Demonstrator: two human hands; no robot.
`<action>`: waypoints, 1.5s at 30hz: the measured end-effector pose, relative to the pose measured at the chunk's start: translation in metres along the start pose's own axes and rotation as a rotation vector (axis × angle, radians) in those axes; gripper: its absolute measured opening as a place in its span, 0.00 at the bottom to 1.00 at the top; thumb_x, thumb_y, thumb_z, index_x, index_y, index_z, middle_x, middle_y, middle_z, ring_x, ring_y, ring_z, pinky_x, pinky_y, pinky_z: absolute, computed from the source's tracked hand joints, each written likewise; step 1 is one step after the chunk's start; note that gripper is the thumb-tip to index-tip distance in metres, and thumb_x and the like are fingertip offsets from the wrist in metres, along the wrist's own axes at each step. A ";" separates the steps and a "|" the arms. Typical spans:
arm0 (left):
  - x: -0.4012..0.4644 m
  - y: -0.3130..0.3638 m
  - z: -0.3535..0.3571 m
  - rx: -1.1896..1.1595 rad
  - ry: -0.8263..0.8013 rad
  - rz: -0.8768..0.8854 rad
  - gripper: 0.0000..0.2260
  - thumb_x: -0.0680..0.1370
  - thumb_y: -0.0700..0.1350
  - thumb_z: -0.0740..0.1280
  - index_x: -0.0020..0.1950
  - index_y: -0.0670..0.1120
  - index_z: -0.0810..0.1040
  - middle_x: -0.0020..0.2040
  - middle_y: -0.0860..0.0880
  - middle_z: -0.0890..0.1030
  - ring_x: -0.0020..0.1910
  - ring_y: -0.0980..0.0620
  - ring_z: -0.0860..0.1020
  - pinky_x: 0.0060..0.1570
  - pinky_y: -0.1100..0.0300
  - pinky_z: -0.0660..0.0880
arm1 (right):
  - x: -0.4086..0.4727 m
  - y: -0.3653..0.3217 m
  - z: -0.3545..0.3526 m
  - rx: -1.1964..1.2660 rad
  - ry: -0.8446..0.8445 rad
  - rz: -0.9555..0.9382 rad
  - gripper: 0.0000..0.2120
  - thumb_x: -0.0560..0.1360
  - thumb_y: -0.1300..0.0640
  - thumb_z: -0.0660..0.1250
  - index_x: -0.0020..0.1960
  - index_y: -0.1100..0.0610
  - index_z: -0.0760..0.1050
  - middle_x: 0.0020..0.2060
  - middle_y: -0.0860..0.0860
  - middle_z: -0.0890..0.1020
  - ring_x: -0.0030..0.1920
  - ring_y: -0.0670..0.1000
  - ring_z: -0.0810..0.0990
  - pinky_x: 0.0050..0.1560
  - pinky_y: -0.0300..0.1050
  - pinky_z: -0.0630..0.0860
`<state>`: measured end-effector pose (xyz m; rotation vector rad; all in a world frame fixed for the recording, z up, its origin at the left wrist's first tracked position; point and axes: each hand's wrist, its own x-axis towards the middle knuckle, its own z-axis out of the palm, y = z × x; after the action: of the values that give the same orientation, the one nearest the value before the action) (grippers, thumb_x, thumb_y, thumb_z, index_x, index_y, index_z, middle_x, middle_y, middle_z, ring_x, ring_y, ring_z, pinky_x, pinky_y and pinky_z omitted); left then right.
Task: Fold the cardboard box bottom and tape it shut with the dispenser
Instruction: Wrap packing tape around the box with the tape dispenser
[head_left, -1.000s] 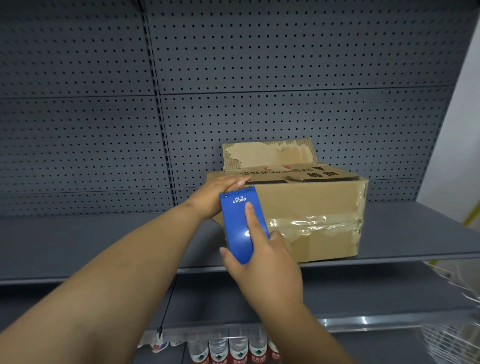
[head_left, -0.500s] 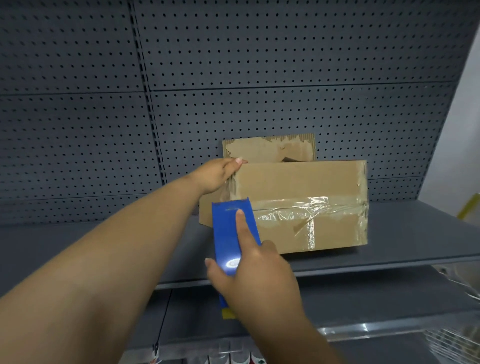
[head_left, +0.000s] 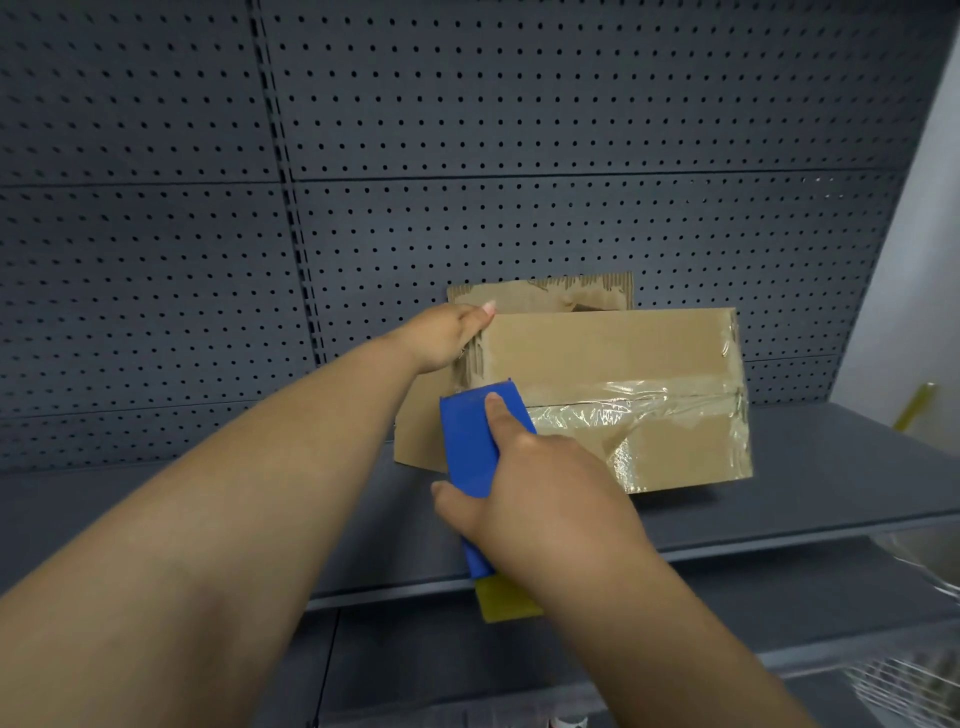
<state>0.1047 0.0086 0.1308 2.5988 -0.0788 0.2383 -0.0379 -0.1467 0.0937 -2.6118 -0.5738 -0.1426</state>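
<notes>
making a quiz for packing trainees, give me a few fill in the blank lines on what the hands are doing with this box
1. The right hand holds a tape dispenser coloured ____.
2. The left hand grips the cardboard box at its upper ____ corner.
3. The box rests on a grey ____.
4. Clear ____ already runs across the box's facing side.

Missing words: blue; left; shelf; tape

Dim, even indoor light; grey surfaces read dark and flat. Brightest patch is the pale wall (head_left: 930, 218) at the right edge of the frame. Glare streaks on the wrinkled clear tape (head_left: 649, 410) at centre right. Soft shadow under the cardboard box (head_left: 613, 343) on the shelf (head_left: 831, 483). Wide-angle bending: pegboard (head_left: 467, 130) lines bow toward the edges. Forearms at lower left loom large and slightly soft. Lower right corner blurred.
</notes>
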 end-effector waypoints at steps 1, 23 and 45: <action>0.002 0.001 -0.001 0.000 0.000 -0.017 0.26 0.81 0.59 0.47 0.70 0.46 0.69 0.70 0.47 0.70 0.67 0.46 0.69 0.63 0.56 0.62 | 0.003 0.000 -0.004 -0.010 0.001 -0.004 0.40 0.72 0.37 0.60 0.76 0.47 0.45 0.55 0.54 0.75 0.55 0.56 0.74 0.42 0.46 0.67; 0.040 -0.026 -0.019 -0.184 -0.021 -0.134 0.29 0.77 0.66 0.48 0.71 0.51 0.67 0.73 0.51 0.66 0.72 0.49 0.63 0.71 0.51 0.57 | 0.076 -0.016 -0.005 -0.042 -0.058 0.009 0.32 0.72 0.41 0.61 0.70 0.56 0.60 0.48 0.54 0.73 0.54 0.57 0.74 0.42 0.46 0.69; 0.046 -0.061 0.006 -0.498 0.309 0.105 0.26 0.81 0.56 0.50 0.46 0.40 0.80 0.42 0.46 0.80 0.42 0.51 0.76 0.47 0.57 0.71 | 0.080 -0.028 -0.005 -0.030 -0.021 0.034 0.27 0.71 0.39 0.61 0.66 0.52 0.65 0.51 0.52 0.74 0.50 0.54 0.72 0.44 0.46 0.69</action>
<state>0.1566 0.0580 0.1037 2.0417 -0.1443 0.5762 0.0230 -0.0962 0.1255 -2.6538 -0.5386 -0.1142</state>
